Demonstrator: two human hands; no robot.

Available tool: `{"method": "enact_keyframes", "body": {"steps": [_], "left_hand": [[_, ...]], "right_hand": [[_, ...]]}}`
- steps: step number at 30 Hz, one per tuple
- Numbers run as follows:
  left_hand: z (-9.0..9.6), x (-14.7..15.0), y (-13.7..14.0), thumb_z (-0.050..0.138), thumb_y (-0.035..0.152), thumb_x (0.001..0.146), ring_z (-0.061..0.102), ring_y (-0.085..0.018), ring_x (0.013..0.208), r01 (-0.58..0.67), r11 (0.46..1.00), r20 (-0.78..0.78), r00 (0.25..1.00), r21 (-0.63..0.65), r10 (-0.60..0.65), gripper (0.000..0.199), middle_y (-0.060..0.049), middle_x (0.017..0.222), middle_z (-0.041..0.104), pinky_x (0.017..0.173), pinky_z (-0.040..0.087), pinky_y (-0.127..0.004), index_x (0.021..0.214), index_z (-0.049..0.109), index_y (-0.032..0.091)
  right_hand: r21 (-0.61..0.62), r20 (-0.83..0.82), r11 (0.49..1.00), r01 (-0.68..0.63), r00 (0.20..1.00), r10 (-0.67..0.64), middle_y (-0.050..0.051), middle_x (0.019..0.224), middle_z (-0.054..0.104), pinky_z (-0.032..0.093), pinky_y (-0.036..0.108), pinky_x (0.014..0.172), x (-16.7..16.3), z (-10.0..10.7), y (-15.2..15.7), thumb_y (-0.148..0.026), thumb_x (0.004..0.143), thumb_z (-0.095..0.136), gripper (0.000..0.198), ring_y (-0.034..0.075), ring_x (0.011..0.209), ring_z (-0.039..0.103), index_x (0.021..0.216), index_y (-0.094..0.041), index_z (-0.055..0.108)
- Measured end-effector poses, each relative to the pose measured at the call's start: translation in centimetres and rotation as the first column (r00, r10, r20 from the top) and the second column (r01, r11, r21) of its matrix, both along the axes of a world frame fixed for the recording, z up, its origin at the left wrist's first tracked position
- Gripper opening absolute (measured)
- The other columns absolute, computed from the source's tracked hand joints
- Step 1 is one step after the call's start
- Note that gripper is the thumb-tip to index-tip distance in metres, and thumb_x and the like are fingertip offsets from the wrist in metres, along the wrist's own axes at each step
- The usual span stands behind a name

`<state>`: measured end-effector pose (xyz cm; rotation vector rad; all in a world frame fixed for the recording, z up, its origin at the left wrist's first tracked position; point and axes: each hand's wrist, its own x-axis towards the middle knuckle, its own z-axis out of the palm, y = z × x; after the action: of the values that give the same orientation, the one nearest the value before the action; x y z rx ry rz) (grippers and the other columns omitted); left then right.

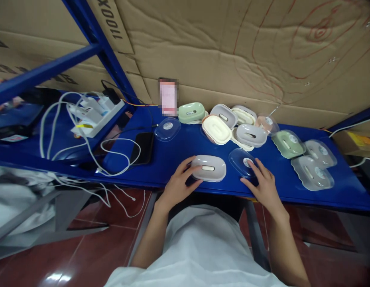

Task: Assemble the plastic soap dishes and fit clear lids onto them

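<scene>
A light grey oval soap dish (pixel 216 173) with a pale slot in its middle lies near the table's front edge. My left hand (pixel 180 183) grips its left end, with the thumb at the near side and fingers over the rim. To the right of it is a clear plastic lid (pixel 237 159) bearing a round white sticker. My right hand (pixel 264 185) holds this lid by its right side, index finger by the sticker and thumb at the near edge. Whether the lid is lifted off the table, I cannot tell.
Behind lie several soap dishes, among them a green one (pixel 191 111) and a cream one (pixel 216 129). Lidded dishes (pixel 312 171) sit at right. Another clear lid (pixel 167 129), a dark phone (pixel 144 147), white cables and a power strip (pixel 98 115) are at left. Cardboard (pixel 203 52) stands behind.
</scene>
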<state>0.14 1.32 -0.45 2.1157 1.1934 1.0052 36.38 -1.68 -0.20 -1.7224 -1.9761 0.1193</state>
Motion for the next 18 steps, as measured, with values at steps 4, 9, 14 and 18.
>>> {"method": "enact_keyframes", "body": {"steps": [4, 9, 14, 18], "left_hand": [[0.4, 0.0, 0.0, 0.073, 0.031, 0.099, 0.052, -0.027, 0.15, -0.011, 0.998, -0.004, 1.0, -0.057, 0.011, 0.054, -0.006, 0.165, 0.046, 0.126, 0.047, -0.049, 0.15, 0.054, 0.037], [0.7, -0.3, 0.2, 0.075, 0.03, 0.097, 0.05, -0.026, 0.152, -0.004, 0.997, 0.015, 1.0, -0.072, 0.005, 0.064, -0.007, 0.164, 0.048, 0.129, 0.043, -0.049, 0.155, 0.048, 0.037], [0.4, -0.3, 0.2, 0.074, 0.031, 0.098, 0.052, -0.027, 0.151, 0.007, 0.999, 0.016, 1.0, -0.05, -0.006, 0.054, -0.007, 0.161, 0.05, 0.128, 0.044, -0.05, 0.149, 0.055, 0.035], [0.3, -0.3, 0.2, 0.074, 0.031, 0.098, 0.052, -0.028, 0.15, 0.02, 0.999, 0.024, 1.0, -0.026, -0.019, 0.05, -0.008, 0.16, 0.051, 0.127, 0.045, -0.051, 0.145, 0.058, 0.034]], "right_hand": [[0.074, -0.173, 0.995, -0.066, 0.982, 0.078, 0.009, 0.165, 0.05, 0.041, 0.058, 0.126, -1.7, 0.6, 0.1, -0.045, 0.106, 0.06, 0.047, 0.033, 0.154, 0.046, 0.151, -0.032, 0.059], [0.197, -0.258, 0.966, -0.169, 0.941, 0.217, 0.009, 0.146, 0.065, 0.042, 0.056, 0.126, -3.7, 2.0, 2.1, -0.033, 0.11, 0.05, 0.034, 0.029, 0.149, 0.052, 0.14, -0.03, 0.066], [0.047, -0.103, 0.989, -0.142, 0.984, 0.146, 0.014, 0.15, 0.058, 0.048, 0.056, 0.119, -4.5, 1.2, 3.5, -0.053, 0.107, 0.055, 0.042, 0.033, 0.142, 0.056, 0.138, -0.027, 0.065], [0.068, -0.02, 0.997, 0.045, 0.999, -0.044, 0.021, 0.139, 0.06, 0.054, 0.061, 0.106, -4.5, 0.0, 3.6, -0.074, 0.094, 0.064, 0.066, 0.041, 0.132, 0.06, 0.131, -0.02, 0.062]]}}
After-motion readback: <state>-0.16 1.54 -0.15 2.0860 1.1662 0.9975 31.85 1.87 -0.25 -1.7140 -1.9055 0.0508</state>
